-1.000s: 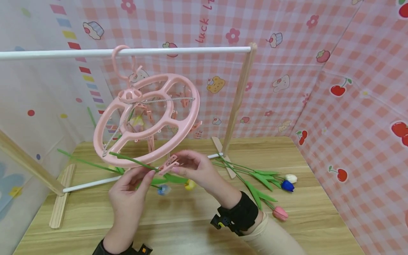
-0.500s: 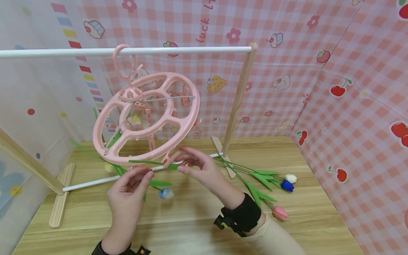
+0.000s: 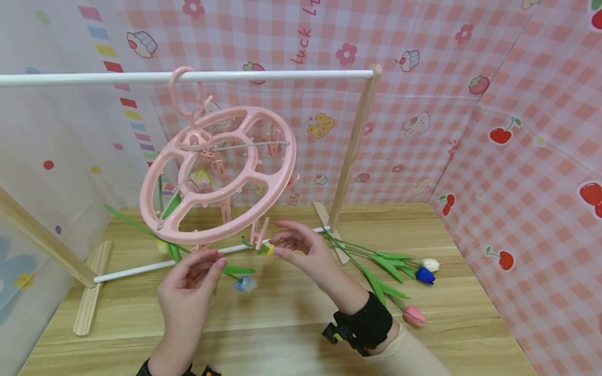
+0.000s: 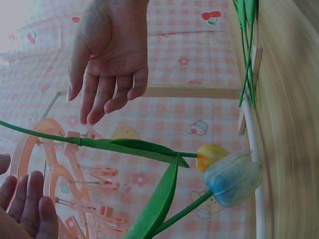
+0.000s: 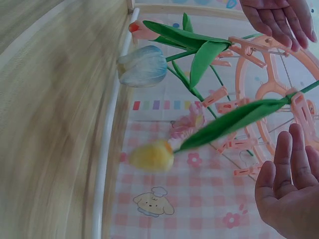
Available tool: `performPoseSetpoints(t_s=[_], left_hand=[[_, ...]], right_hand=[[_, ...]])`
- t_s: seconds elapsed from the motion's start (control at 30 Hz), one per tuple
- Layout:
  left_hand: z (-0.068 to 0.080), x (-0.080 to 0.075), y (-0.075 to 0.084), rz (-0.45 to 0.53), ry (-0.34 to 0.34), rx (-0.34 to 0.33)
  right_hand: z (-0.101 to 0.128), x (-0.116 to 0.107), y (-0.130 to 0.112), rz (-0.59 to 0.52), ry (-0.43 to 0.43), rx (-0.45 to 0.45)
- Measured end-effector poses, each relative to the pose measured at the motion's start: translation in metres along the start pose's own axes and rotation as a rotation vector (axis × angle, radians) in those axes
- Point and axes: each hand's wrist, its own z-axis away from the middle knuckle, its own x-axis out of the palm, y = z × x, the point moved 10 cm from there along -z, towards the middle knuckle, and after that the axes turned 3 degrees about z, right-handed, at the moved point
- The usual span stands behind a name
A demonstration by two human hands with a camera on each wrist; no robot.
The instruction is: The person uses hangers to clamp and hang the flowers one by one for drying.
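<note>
A pink round clip hanger [image 3: 269,204] hangs tilted by its hook. From a pink clothespin [image 3: 258,235] at its near rim hangs a yellow artificial tulip [image 5: 151,156], its stem caught in the clip. My right hand [image 3: 308,255] is beside that clothespin, fingers spread and touching nothing. My left hand [image 3: 188,287] is loosely curved below the rim, with nothing between thumb and fingers. A pale blue tulip [image 5: 143,66] hangs from another clip near the left hand. Farther around the hanger are a pinkish flower [image 5: 188,122] and a peach-coloured one [image 5: 142,30], partly hidden.
The hanger's hook goes over a white rod [image 3: 291,75] on wooden posts [image 3: 356,141]. A lower white bar [image 3: 136,271] runs just above the wooden table [image 3: 282,334]. At right lie white [image 3: 430,265], blue [image 3: 425,275] and pink [image 3: 414,316] tulips. Patterned cloth stands behind.
The right hand has let go of the clothespin and drawn slightly right. The left hand has released the tulip's stem. The yellow tulip now hangs from the clip by itself.
</note>
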Motion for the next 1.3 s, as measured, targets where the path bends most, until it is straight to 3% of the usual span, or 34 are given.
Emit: performPoseSetpoints(t_s=[0.2,0.37,0.63,0.9,1.13,1.3], left_hand=[[0.004,0.0,0.014,0.105,-0.054,0.135],[0.006,-0.004,0.019,0.185,-0.087,0.2],[0.001,-0.017,0.036,0.216,-0.088,0.328],[-0.013,-0.059,0.066,0.333,0.111,0.498],[-0.027,-0.098,0.069,0.169,0.286,0.433],[-0.031,-0.132,0.068,0.182,0.487,0.451]], right_hand=[[0.011,-0.01,0.014,-0.025,0.026,0.082],[0.021,-0.022,0.024,-0.036,0.061,0.145],[0.036,-0.048,0.036,-0.014,0.107,0.199],[0.05,-0.082,0.052,0.045,0.191,0.193],[0.067,-0.116,0.068,0.152,0.258,0.319],[0.078,-0.135,0.076,0.359,0.252,0.352]])
